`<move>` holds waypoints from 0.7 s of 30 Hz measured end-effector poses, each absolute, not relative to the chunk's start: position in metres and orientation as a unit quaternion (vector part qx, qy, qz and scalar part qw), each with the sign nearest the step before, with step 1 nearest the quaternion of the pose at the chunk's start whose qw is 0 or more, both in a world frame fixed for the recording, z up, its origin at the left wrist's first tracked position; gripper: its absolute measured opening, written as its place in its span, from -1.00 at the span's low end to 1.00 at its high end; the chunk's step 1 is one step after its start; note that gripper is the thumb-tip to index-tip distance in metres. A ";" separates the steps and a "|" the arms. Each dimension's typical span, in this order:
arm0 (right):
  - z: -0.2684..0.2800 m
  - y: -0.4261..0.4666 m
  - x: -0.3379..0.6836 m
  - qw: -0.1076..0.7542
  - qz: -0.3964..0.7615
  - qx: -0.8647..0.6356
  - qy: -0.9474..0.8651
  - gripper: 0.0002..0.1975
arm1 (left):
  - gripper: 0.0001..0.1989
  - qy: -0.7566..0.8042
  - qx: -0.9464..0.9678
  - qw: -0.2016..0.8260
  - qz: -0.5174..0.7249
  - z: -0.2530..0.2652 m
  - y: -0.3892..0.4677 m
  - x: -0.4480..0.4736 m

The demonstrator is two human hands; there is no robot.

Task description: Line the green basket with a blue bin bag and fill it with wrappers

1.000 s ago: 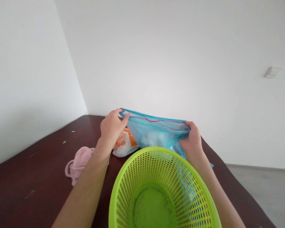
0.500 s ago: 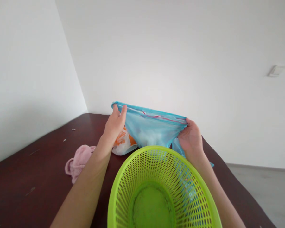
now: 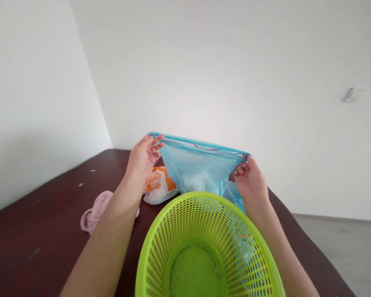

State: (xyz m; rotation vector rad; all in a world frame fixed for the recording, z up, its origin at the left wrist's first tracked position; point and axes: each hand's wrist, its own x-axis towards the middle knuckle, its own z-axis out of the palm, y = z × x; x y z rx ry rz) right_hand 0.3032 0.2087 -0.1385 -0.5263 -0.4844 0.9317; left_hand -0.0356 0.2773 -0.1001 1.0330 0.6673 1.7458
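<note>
A translucent blue plastic bag [image 3: 198,159] is stretched wide by its top edge between my two hands, with something white and fluffy showing through its lower part. At the bag's left corner, my left hand [image 3: 144,154] pinches the rim, its other fingers curled loosely. My right hand [image 3: 250,177] grips the opposite corner between thumb and fingers. In front of the bag stands a green plastic basket [image 3: 198,264] with slotted walls and nothing inside; its rim hides the bag's bottom.
An orange and white plastic package [image 3: 160,183] lies left of the bag. Partly behind my left forearm is a pink fuzzy cloth item [image 3: 95,212]. More blue plastic [image 3: 233,196] lies by my right wrist. The dark red table [image 3: 49,222] meets white walls.
My left hand has turned and shifted slightly left, its fingers now pointing right. My right hand has moved a little right and curled its fingers, and the bag's rim is stretched somewhat wider.
</note>
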 end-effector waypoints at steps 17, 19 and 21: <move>-0.138 0.205 0.291 0.823 0.469 -0.240 -0.211 -0.87 | -0.75 0.237 0.439 0.536 0.681 -0.106 0.279 -0.020; -0.136 0.204 0.291 0.824 0.469 -0.242 -0.204 -0.87 | -0.74 0.231 0.455 0.519 0.686 -0.107 0.280 -0.020; -0.135 0.202 0.289 0.823 0.472 -0.245 -0.199 -0.86 | -0.67 0.222 0.455 0.511 0.695 -0.109 0.282 -0.020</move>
